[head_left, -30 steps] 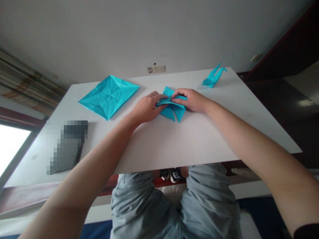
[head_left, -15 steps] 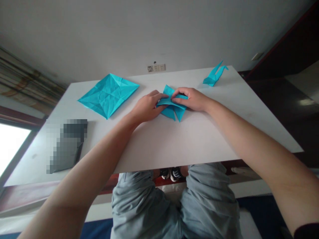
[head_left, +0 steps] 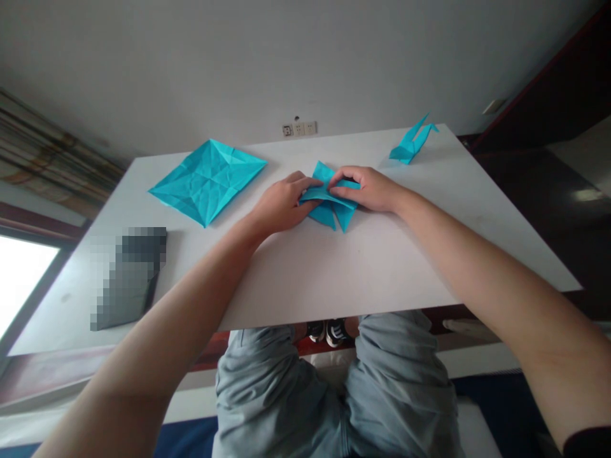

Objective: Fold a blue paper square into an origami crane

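A partly folded piece of turquoise origami paper (head_left: 344, 216) rests on the white table, with several pointed flaps spreading out around its middle. On its left side, my left hand (head_left: 286, 202) is closed, pinching the raised edge between thumb and fingers. From the right, my right hand (head_left: 366, 187) also grips the paper, thumb and forefinger close together near its centre. My fingers hide part of the folds. Farther right stands a finished turquoise paper crane (head_left: 409, 147), apart from both hands. To the left lies a creased, opened-out turquoise sheet (head_left: 207, 183).
The white table (head_left: 334, 273) runs up to a grey wall with a row of sockets (head_left: 299, 129). A dark, pixelated flat object (head_left: 128, 280) lies at the table's left, near my left forearm. My legs are under the front edge.
Almost nothing differs. Both hands keep their hold on the folded paper in the same place, and the view has shifted very slightly.
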A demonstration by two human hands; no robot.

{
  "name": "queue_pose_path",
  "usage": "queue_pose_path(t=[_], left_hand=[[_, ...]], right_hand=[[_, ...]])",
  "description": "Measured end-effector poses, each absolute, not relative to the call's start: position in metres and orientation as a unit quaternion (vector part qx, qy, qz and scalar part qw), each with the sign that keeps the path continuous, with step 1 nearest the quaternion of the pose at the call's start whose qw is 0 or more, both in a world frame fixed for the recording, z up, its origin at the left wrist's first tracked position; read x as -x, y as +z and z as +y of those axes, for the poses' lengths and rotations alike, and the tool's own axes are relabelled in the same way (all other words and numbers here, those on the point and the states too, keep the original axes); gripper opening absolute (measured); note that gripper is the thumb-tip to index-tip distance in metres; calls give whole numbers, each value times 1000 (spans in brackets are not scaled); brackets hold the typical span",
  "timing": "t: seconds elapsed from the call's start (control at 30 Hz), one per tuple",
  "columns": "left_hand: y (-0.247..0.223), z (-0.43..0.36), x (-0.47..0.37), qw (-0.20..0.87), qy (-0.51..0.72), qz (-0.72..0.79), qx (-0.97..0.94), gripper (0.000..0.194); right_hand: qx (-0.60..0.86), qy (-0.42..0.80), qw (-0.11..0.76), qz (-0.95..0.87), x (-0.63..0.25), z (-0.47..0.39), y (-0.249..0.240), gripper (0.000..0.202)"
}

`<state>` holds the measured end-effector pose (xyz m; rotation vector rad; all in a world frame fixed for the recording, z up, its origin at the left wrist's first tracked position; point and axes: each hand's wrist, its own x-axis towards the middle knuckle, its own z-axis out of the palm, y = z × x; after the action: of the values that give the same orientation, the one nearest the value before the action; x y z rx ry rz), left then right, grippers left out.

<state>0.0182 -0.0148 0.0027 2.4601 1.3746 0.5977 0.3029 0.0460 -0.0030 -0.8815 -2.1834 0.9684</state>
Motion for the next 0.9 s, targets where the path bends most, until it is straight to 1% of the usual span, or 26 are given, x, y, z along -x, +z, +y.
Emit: queue_pose_path(t=[0.9], left_hand=[[4,-16,-19,113,183,484,-848,56]], right_hand=[[330,362,294,-821,-303,47,-5,39]])
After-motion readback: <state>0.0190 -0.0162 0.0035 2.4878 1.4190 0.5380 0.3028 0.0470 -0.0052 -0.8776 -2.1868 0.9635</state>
